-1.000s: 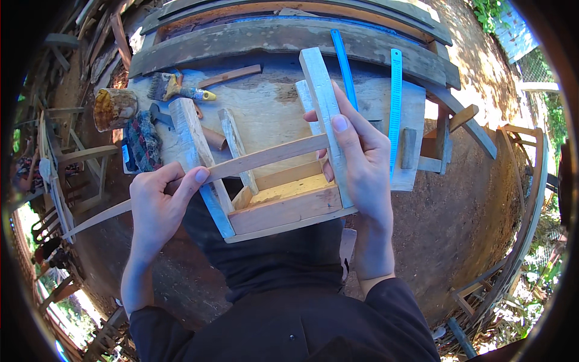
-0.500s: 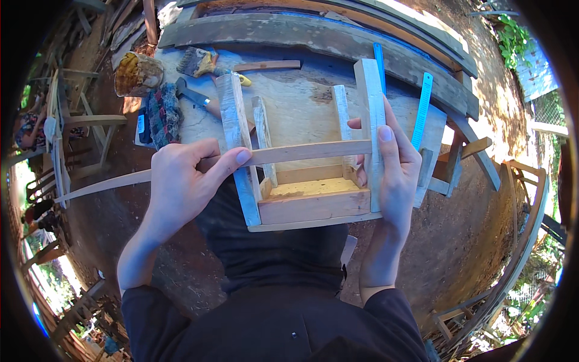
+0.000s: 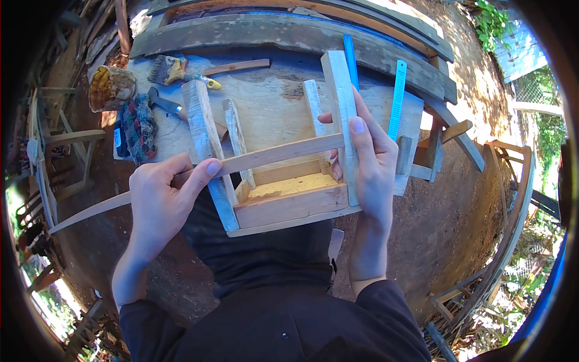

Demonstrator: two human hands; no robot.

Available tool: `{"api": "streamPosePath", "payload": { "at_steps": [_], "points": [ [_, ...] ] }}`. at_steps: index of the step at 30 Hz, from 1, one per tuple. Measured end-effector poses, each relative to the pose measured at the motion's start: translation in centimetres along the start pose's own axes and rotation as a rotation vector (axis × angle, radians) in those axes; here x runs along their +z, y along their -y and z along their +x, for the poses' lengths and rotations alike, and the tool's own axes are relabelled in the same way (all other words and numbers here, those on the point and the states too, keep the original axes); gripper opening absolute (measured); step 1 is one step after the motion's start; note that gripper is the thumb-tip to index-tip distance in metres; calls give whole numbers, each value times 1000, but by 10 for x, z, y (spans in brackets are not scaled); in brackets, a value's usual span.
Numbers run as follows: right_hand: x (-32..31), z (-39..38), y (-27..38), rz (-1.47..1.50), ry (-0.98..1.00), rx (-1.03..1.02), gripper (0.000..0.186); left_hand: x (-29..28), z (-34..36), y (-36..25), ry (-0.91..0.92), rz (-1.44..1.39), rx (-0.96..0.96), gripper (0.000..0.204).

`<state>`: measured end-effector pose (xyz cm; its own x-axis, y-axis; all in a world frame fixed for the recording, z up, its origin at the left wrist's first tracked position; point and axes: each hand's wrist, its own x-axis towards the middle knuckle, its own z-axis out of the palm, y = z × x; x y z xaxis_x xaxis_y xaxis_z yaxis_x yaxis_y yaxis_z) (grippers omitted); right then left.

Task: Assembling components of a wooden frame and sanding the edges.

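A small wooden frame (image 3: 292, 207) with several upright legs and a shallow boxed base is held up in front of me. My right hand (image 3: 377, 169) is closed around its near right leg (image 3: 339, 99), thumb on the outer face and fingers behind. A long thin wooden strip (image 3: 283, 152) runs across the near legs, its right end against the right leg. My left hand (image 3: 158, 202) pinches this strip just beside the left leg (image 3: 202, 130), thumb on top. Past that hand, the strip's free end sticks out to the left.
Beyond the frame is a worktable (image 3: 265, 90) holding a wide brush (image 3: 166, 70), a flat-bladed tool (image 3: 166, 104), a dark checked cloth (image 3: 139, 130), a stained container (image 3: 111, 88), a wood piece (image 3: 238, 67) and a blue ruler (image 3: 396, 99). Thick planks (image 3: 289, 35) line the far side.
The whole view has shifted, so the table and my hands appear further left. The frame and strip now slant more, right side higher. Both hands keep their holds.
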<state>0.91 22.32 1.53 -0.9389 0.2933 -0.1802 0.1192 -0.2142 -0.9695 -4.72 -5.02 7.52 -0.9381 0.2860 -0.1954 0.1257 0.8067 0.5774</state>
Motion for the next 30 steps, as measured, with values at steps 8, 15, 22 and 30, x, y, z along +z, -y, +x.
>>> {"api": "streamPosePath", "payload": {
  "at_steps": [8, 15, 22, 30],
  "points": [
    [-2, 5, -2, 37, 37, -32, 43, 2, -5, 5, -40, 8, 42, 52],
    [-2, 9, -5, 142, 43, -44, 43, 7, -14, 17, -92, -151, 57, 50],
    [19, 24, -17, 211, -14, -126, 42, 3, -28, 8, -165, -300, 144, 52],
    [12, -18, -4, -161, -353, -671, 32, 9, -44, 0, -260, -234, 211, 50]
  ]
}}
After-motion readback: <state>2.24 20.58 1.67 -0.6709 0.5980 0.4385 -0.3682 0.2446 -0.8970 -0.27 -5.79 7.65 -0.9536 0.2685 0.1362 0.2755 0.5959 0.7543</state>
